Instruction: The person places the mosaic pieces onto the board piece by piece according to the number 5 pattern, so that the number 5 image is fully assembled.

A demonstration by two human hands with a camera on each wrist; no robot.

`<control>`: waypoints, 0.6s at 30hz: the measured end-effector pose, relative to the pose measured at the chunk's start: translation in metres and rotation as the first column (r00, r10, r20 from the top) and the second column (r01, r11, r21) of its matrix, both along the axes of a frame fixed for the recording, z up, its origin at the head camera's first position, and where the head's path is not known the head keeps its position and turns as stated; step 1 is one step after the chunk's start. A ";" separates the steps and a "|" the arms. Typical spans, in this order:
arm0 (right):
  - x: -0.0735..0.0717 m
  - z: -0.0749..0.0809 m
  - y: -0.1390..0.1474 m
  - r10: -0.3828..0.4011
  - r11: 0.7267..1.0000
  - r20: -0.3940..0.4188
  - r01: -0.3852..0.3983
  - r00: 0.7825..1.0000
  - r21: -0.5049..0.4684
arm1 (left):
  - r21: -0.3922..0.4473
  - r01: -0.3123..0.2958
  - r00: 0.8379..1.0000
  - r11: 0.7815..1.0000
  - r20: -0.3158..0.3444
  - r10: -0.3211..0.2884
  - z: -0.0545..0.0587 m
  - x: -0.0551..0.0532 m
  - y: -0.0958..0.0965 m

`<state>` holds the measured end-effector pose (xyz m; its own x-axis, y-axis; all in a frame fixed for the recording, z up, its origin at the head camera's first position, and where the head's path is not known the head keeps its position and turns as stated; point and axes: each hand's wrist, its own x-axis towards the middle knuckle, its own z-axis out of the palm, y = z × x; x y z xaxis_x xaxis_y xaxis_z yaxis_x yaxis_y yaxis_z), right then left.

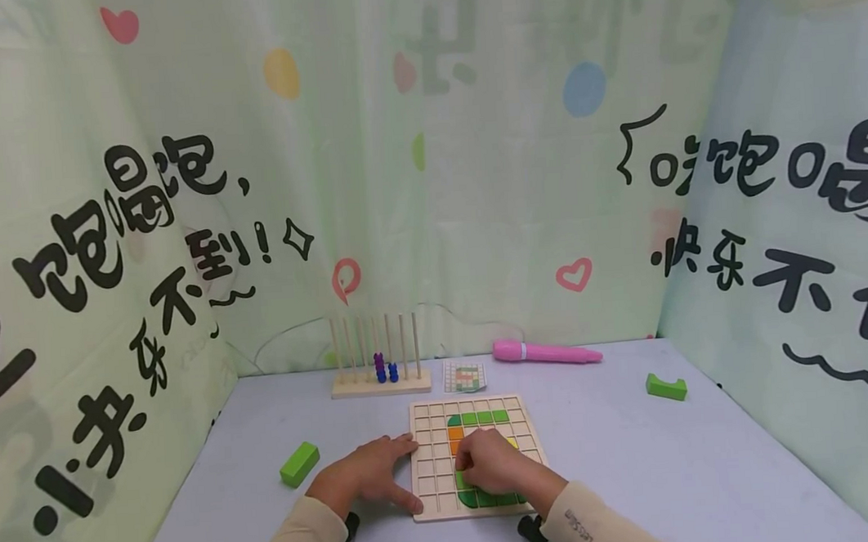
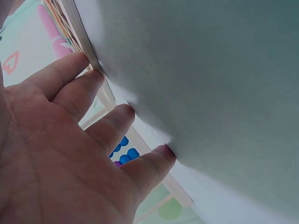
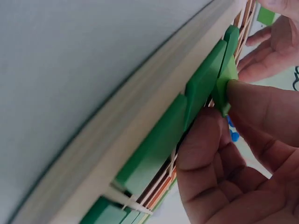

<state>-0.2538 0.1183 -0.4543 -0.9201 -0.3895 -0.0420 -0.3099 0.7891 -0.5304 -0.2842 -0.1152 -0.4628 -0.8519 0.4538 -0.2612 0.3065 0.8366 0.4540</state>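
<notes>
A wooden grid board (image 1: pixel 426 486) lies on the table, with a row of light green tiles (image 1: pixel 484 417), orange tiles (image 1: pixel 455 440) and dark green tiles (image 1: pixel 490 499) in its squares. My left hand (image 1: pixel 371 469) rests at the board's left edge, thumb and fingers spread. In the left wrist view its fingertips (image 2: pixel 166 151) meet the table beside the board. Over the lower middle of the board, my right hand (image 1: pixel 494 463) pinches a light green tile (image 3: pixel 227 80) between thumb and forefinger, close above the dark green ones. This hand hides part of the grid.
Behind the board stand a wooden peg rack (image 1: pixel 381 387) with purple and blue beads, a small patterned card (image 1: pixel 465 377) and a pink pen-shaped stick (image 1: pixel 549 352). A green block (image 1: pixel 300 464) lies at left, a notched green block (image 1: pixel 666 387) at right. Printed curtains enclose the table.
</notes>
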 end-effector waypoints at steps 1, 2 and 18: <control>0.000 -0.001 -0.001 -0.001 1.000 -0.009 0.001 1.000 0.017 | -0.001 0.003 1.000 1.000 0.000 -0.003 0.001 0.000 0.000; 0.000 -0.001 -0.001 -0.003 1.000 -0.015 0.003 1.000 0.031 | -0.001 0.006 1.000 1.000 -0.002 -0.006 0.001 0.000 0.001; 0.008 0.010 0.051 -0.095 0.966 0.047 0.104 0.994 -0.237 | 0.016 0.030 0.999 0.999 -0.021 -0.030 -0.004 -0.002 -0.004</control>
